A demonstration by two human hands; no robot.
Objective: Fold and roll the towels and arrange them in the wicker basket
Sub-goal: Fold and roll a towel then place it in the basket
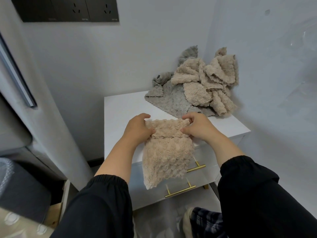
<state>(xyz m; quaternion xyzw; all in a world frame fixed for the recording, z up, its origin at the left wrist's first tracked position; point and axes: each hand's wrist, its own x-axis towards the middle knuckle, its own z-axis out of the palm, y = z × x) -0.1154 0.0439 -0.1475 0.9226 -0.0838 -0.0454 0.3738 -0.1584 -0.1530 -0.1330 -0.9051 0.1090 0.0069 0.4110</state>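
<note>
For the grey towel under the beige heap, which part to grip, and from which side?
Probably pinch the grey towel at its bare left corner, coming from the left: there it lies flat on the white cabinet, while the beige towels cover its right side.

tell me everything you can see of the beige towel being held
The beige towel looks like fluffy plush with a bumpy pile and a scalloped edge. Its far end is turned over into a thick band that lies on top of the white cabinet. The rest hangs off the front edge over the drawers. The left hand grips the band's left end and the right hand pinches its right end.
</note>
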